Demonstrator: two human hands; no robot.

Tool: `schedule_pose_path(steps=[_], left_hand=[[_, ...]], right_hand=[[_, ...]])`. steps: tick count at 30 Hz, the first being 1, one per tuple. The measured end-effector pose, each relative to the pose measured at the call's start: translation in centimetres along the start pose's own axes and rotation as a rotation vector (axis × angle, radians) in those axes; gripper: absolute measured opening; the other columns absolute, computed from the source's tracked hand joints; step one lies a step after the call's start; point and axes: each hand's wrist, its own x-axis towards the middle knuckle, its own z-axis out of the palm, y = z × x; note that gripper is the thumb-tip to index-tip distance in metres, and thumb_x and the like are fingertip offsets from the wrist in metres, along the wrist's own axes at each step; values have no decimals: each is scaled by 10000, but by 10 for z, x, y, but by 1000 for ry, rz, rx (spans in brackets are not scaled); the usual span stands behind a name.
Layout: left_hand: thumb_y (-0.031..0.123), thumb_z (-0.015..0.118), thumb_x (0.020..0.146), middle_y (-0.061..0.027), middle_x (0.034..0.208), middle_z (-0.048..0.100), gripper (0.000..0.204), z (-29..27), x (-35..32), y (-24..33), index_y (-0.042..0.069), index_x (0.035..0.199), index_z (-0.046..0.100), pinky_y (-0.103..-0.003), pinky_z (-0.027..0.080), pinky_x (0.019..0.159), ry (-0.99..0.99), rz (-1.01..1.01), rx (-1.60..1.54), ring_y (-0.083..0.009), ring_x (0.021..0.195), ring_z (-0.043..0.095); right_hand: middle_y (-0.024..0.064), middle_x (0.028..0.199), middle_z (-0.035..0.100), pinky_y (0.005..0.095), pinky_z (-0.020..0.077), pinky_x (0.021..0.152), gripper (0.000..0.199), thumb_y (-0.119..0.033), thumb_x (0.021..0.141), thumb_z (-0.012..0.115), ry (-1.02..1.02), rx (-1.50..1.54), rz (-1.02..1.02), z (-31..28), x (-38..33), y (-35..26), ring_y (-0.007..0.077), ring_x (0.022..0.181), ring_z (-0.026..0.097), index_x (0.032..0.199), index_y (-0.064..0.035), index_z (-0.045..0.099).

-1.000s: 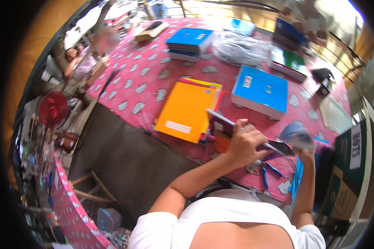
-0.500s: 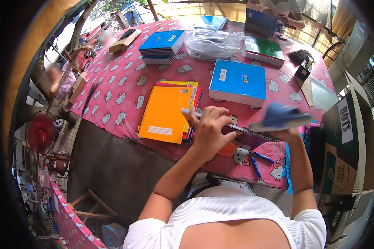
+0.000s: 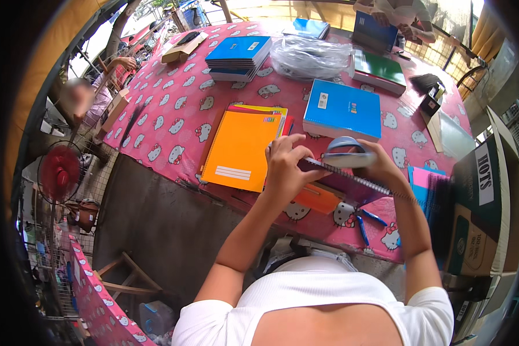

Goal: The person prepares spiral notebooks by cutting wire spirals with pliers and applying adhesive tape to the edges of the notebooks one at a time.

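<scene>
My left hand (image 3: 285, 164) is closed on one end of a purple spiral notebook (image 3: 357, 187), held tilted above the table with its dark coil edge upward. The coil runs down to the right. My right hand (image 3: 380, 164) is closed around a blue object (image 3: 346, 153) with a curved, handle-like top and a flat pale base; its exact kind is unclear. The base hangs just above the coil edge; I cannot tell whether they touch. Below the notebook lie an orange item (image 3: 314, 198) and blue-handled pliers (image 3: 363, 229).
Orange notebooks (image 3: 242, 150) lie left; a blue notebook stack (image 3: 346, 109) sits beyond my hands. Farther back are another blue stack (image 3: 239, 52), clear plastic (image 3: 308, 57) and a green-covered stack (image 3: 380, 70). A cardboard box (image 3: 473, 213) stands right. Other people are across the table and at left.
My right hand has brought the blue object leftward and up, near the notebook's coil edge. The notebook has tilted, showing more purple cover. The view has shifted slightly.
</scene>
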Motion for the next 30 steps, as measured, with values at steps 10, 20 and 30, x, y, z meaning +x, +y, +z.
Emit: schedule_pose_path(steps=[10,20,30], left_hand=[[242,896,578,-160,1245,445,510,-15,0,-21,47,963,626,-368,504,841,240,18,-21,-294,1092,529],[7,767,747,-58,1022,615,492,-6,-13,-49,0,1174,523,-245,504,795,251,-212,-815,-108,906,605],[-56,660,825,-88,1032,672,325,-27,-15,-67,13,1142,633,-265,512,833,140,-368,-955,-137,894,637]], right_hand=[[52,1051,644,308,501,818,552,4,593,725,-63,305,-3,13,46,-6,155,923,604,1130,-5,598],[90,1016,653,323,550,689,537,28,641,712,-154,-38,-46,33,70,-15,185,875,645,1160,-18,584],[145,1018,622,480,499,749,349,-160,717,656,130,-776,250,38,31,33,360,965,606,1047,-100,559]])
